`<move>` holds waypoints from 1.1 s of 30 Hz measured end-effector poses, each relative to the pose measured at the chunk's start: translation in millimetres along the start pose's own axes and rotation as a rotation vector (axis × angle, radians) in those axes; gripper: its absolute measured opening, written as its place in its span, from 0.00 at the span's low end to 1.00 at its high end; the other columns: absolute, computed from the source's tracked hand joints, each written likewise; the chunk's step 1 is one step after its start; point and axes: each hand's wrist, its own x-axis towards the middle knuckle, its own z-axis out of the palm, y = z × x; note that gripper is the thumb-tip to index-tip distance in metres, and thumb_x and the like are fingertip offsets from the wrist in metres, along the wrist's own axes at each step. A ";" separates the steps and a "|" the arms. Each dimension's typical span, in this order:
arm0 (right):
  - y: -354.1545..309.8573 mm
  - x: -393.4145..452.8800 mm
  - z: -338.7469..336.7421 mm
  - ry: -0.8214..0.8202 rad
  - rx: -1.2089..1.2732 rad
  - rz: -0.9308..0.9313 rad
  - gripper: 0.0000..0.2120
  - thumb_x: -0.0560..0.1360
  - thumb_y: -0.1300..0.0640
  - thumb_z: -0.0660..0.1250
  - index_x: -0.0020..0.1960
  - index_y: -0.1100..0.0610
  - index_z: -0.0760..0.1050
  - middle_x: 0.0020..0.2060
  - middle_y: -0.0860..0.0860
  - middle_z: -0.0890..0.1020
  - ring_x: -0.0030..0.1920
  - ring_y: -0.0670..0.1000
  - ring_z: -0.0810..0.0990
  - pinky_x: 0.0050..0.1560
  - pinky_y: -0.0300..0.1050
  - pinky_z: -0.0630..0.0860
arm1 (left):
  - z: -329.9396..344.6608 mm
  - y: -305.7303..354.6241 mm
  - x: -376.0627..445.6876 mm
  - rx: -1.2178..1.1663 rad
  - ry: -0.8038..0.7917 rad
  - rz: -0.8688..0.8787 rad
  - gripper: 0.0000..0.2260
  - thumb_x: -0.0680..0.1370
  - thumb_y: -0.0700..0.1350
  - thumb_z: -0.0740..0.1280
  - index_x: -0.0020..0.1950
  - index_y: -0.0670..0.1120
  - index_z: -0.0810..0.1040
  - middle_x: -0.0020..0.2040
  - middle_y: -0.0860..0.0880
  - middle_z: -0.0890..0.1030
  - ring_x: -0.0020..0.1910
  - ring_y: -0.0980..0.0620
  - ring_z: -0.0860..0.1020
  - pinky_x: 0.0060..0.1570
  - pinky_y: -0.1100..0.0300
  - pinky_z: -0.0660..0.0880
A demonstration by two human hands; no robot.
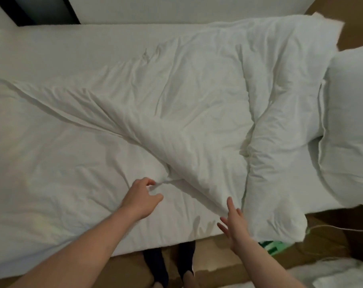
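A white duvet [197,96] lies crumpled across the bed, bunched toward the right and folded diagonally over the white sheet [51,163]. My left hand [141,198] pinches a small fold of the duvet's edge near the bed's front middle. To its right, my right hand [234,223] reaches with straight, spread fingers, the fingertips touching the duvet's lower fold. A white pillow [351,125] sits at the right end of the bed.
The bed's front edge runs just above my dark-socked feet [170,262] on a tan floor. A dark window frame [37,11] is at the back left. A thin white cord [342,228] and something green [272,247] lie at the lower right.
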 end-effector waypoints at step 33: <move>-200.4 192.2 -298.8 0.401 -0.449 -0.451 0.09 0.72 0.53 0.61 0.45 0.56 0.79 0.43 0.56 0.83 0.47 0.63 0.80 0.53 0.62 0.78 | 209.4 154.3 48.4 -0.348 -0.114 -0.516 0.41 0.69 0.57 0.80 0.77 0.45 0.68 0.72 0.46 0.74 0.64 0.42 0.75 0.64 0.47 0.75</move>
